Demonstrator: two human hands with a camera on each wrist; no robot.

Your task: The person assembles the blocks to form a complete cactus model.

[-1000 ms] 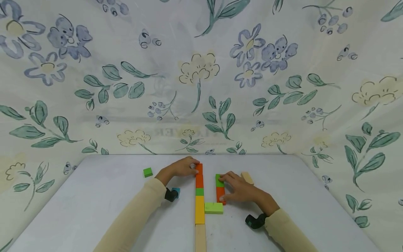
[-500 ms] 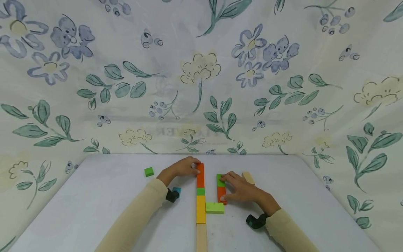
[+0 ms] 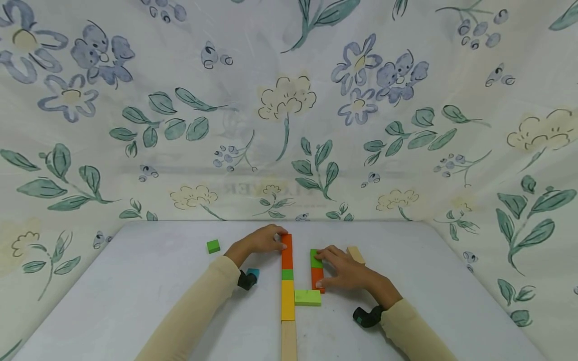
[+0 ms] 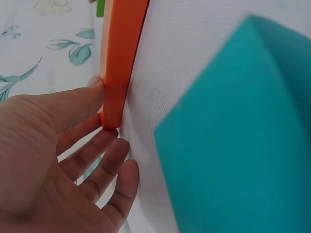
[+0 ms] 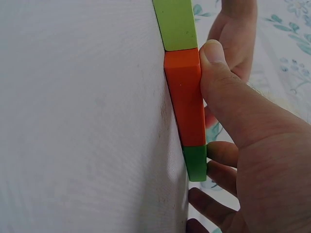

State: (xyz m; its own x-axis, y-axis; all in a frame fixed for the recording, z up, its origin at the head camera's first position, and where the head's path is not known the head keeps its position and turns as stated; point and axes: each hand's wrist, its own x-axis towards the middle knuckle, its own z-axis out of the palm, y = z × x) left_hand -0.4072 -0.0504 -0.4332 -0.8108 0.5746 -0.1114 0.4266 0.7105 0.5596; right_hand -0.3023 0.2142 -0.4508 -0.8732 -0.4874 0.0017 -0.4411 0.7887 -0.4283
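A straight row of toy building blocks runs up the middle of the table: a plain wood block (image 3: 289,341), a yellow block (image 3: 287,301), a small green block (image 3: 287,274) and orange blocks at the far end. My left hand (image 3: 262,239) pinches the farthest orange block (image 4: 115,99) between thumb and fingers. A lime block (image 3: 308,298) juts right from the yellow one. From its far right end, a red-orange block (image 5: 187,102) and a green block (image 5: 196,162) stretch away. My right hand (image 3: 345,269) rests on these two, thumb on the red-orange block, fingertips on the green.
A loose green block (image 3: 213,246) lies at the left. Beside my left wrist is a blue block (image 3: 254,273), large and close in the left wrist view. A pale wood block (image 3: 355,254) lies beyond my right hand. A floral curtain (image 3: 289,170) stands behind the table (image 3: 158,271).
Both hands and all the blocks keep their places. Only a slight shift of the head view shows.
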